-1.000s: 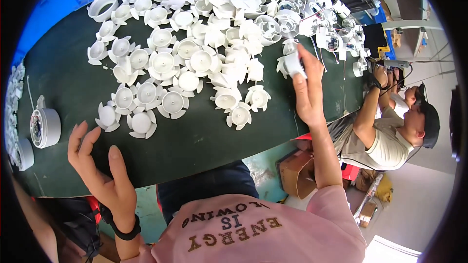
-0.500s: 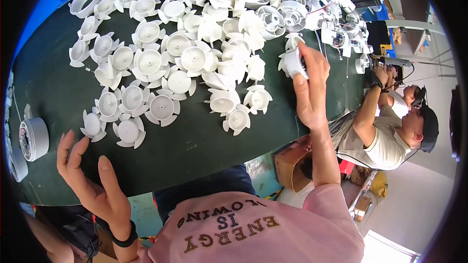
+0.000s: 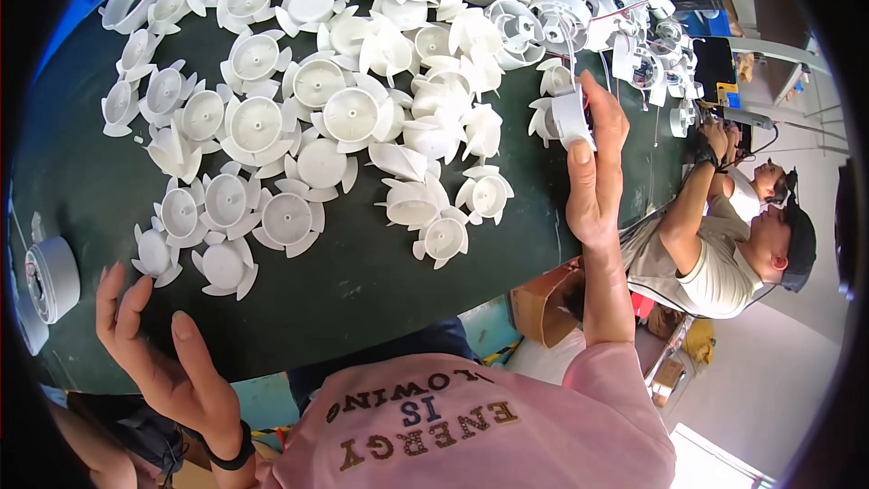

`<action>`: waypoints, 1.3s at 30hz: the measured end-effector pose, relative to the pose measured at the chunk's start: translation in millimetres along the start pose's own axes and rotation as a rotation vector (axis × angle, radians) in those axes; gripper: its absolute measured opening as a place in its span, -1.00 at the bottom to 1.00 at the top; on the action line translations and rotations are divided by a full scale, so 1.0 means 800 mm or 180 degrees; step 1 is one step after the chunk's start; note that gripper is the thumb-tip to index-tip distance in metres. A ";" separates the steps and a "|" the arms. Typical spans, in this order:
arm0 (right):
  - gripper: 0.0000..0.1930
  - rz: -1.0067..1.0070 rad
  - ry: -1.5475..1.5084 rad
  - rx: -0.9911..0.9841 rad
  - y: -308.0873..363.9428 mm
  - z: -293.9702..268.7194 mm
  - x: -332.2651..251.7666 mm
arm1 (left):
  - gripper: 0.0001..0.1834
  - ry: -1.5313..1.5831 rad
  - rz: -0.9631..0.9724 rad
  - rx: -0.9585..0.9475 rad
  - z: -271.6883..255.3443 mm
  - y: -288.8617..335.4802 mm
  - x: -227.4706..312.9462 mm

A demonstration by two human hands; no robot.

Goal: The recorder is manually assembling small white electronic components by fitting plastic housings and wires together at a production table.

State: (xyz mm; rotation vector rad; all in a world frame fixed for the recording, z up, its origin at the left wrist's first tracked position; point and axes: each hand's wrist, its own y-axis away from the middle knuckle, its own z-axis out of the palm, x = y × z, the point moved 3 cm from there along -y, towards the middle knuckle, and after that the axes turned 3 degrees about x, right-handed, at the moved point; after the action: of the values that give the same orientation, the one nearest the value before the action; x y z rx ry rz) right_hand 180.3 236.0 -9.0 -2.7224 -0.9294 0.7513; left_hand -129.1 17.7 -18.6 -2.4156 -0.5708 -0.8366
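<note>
My right hand point(image 3: 599, 186) grips a white ring-shaped fan housing point(image 3: 569, 119) on edge between thumb and fingers, over the right part of the dark green table. A bit of red shows inside it, and the rest of its inside is hidden by my fingers. Just left of it, partly covered, is a white fan impeller point(image 3: 543, 121). At the table's front left, my left hand point(image 3: 167, 367) holds nothing, its fingers apart and slightly bent. Closest to its fingertips are a white impeller point(image 3: 224, 266) and another impeller point(image 3: 157, 254).
Many white impellers point(image 3: 254, 125) spread over the table point(image 3: 362, 285). Motor housings with wires point(image 3: 557, 11) crowd the back right. A round white housing point(image 3: 56, 276) stands at the far left. On the right, a co-worker point(image 3: 715, 258) sits by a cardboard box point(image 3: 541, 312).
The view has shifted, so the impellers on the left appear farther left and lower. My right hand still grips the housing, slightly farther right and lower in view. My left hand stays open.
</note>
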 end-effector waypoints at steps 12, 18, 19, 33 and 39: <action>-0.46 -0.0270 -0.0085 0.0093 0.002 0.001 -0.001 | -0.61 -0.0051 -0.0010 -0.0035 0.001 0.000 0.001; -0.42 -0.0245 0.0187 -0.0056 0.002 0.002 -0.003 | -0.62 -0.0047 0.0011 -0.0042 0.001 -0.001 0.000; -0.42 -0.0233 0.0187 -0.0063 0.002 0.003 -0.003 | -0.62 -0.0086 0.0010 -0.0065 0.002 -0.001 0.002; -0.54 -0.0412 0.0658 0.0110 -0.015 -0.019 -0.040 | -0.75 0.0211 0.0584 0.0116 -0.027 0.007 0.046; -0.52 -0.0454 -0.2736 -0.0937 0.010 -0.003 -0.182 | -0.29 0.4397 -0.1499 -0.1257 0.015 0.030 0.112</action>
State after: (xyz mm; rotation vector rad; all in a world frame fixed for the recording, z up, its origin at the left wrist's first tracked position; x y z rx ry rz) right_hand 87.0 140.9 50.2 -2.4801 -1.4540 1.9529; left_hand -46.2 25.1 24.6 -1.3532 -0.3750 -2.5977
